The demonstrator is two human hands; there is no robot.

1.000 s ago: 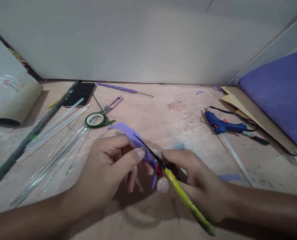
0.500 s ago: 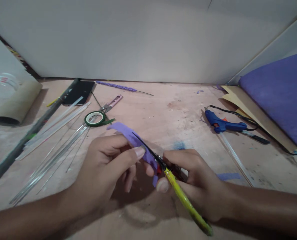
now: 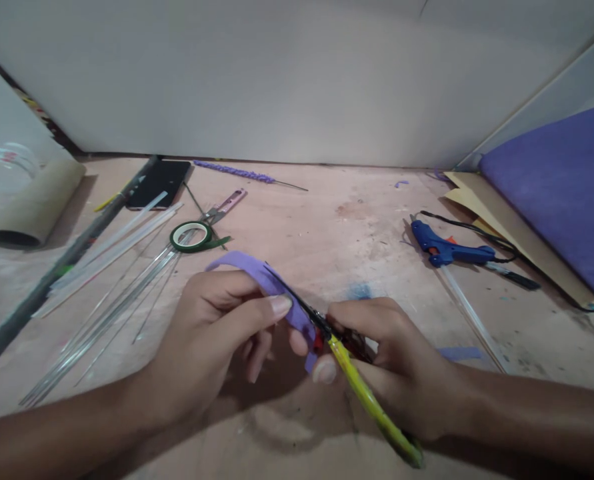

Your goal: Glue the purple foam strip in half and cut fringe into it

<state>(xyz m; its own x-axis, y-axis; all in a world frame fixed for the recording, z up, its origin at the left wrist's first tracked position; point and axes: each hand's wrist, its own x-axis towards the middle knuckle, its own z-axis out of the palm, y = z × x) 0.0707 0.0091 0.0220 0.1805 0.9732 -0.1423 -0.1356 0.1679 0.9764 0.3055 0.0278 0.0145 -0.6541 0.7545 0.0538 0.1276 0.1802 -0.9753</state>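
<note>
One hand (image 3: 217, 327) pinches the purple strip (image 3: 247, 264)

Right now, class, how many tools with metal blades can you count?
2: the yellow-handled scissors in the right hand, and a pink-handled cutter on the table, just beyond the green tape. Others may be hidden under the hands.

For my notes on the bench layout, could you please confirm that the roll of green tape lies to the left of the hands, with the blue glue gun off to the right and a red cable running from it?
Not quite: the head view shows that the cable running from the blue glue gun is black, not red.
</note>
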